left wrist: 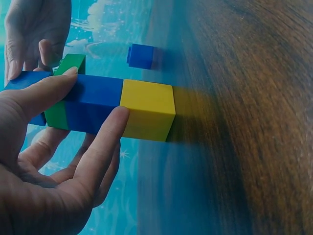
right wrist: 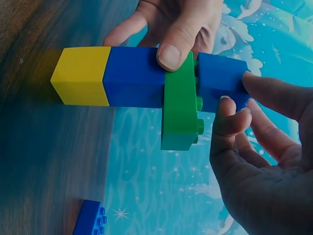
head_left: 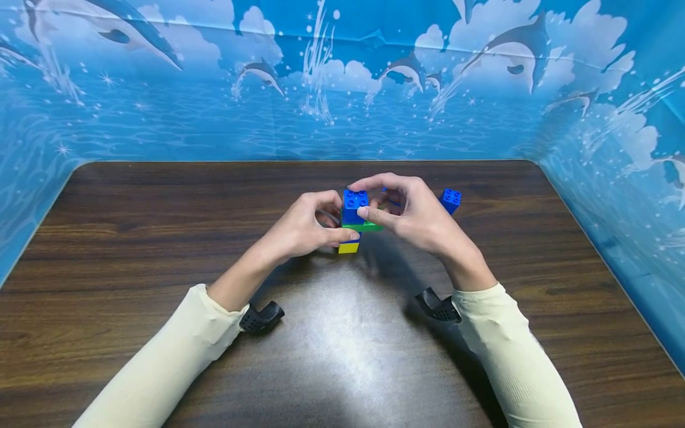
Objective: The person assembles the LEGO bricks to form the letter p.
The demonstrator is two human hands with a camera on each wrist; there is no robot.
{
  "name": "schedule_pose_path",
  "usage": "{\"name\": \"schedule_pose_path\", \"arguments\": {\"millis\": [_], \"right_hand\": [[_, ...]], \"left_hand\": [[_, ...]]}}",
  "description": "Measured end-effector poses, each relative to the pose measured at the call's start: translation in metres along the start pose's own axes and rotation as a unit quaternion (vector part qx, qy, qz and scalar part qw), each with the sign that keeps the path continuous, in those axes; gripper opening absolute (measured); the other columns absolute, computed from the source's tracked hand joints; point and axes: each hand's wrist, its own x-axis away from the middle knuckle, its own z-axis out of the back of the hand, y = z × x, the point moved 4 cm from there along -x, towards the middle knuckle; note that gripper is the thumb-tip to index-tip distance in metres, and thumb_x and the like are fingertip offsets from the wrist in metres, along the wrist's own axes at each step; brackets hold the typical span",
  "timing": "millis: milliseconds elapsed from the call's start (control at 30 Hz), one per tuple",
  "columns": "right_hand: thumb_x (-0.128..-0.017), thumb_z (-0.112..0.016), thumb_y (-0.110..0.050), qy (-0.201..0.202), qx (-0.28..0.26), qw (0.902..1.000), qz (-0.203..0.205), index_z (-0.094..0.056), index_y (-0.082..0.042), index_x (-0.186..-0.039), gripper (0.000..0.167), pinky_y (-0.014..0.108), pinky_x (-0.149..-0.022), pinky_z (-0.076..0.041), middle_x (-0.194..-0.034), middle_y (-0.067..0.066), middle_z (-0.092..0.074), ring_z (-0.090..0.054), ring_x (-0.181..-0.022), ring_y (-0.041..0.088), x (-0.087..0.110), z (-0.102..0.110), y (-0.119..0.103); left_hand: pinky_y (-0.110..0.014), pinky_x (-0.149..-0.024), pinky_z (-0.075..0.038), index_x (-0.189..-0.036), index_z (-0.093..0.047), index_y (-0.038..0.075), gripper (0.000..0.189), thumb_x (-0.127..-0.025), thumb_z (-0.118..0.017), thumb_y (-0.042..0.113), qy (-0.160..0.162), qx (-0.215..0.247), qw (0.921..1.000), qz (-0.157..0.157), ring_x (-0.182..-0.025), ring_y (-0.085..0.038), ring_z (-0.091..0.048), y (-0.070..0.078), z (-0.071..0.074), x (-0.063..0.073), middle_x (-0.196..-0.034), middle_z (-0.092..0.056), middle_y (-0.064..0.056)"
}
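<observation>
At the left of the head view, a pale cream sleeve [head_left: 160, 356] crosses the dark wood-grain table [head_left: 134, 202], with a black wrist mount [head_left: 262, 318] at its cuff. The left hand [head_left: 307, 226] grips an upright stack of plastic blocks near the table's middle, its thumb where blue meets green and a fingertip near the blue and yellow seam. From the bottom, the stack has a square-sided glossy yellow block [head_left: 348, 248], a matching blue block [left wrist: 93, 98] and a longer bright green block [right wrist: 178, 112] overhanging to the right, with bare studs there. Above the green block's left end is a blue four-stud block [head_left: 355, 205]; some green stud shows between them in the right wrist view, and I cannot tell whether it is fully seated. The right hand [head_left: 414, 214] pinches this top block between thumb and fingers. A bit of blue shows past those fingers, mostly hidden. Farther right come a second black wrist mount [head_left: 439, 306], a loose blue studded block [head_left: 451, 201] standing just beyond the right hand, and another cream sleeve [head_left: 514, 351]. Blue dolphin-print cloth [head_left: 610, 160] borders the table.
</observation>
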Motion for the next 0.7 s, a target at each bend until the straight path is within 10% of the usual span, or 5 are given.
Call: {"name": "schedule_pose_path", "arguments": {"millis": [700], "right_hand": [[-0.100, -0.078, -0.011, -0.021, -0.070, 0.9972, -0.015, -0.070, -0.011, -0.137, 0.038, 0.033, -0.072, -0.055, -0.096, 0.007, -0.070, -0.067, -0.086, 0.023, -0.005, 0.003, 0.017]], "left_hand": [[-0.048, -0.077, -0.067, -0.106, -0.065, 0.006, 0.028, -0.090, -0.088, 0.010, 0.013, -0.015, 0.9998, 0.001, -0.087, -0.028, -0.077, -0.001, 0.001, -0.001, -0.109, -0.074, -0.017]]}}
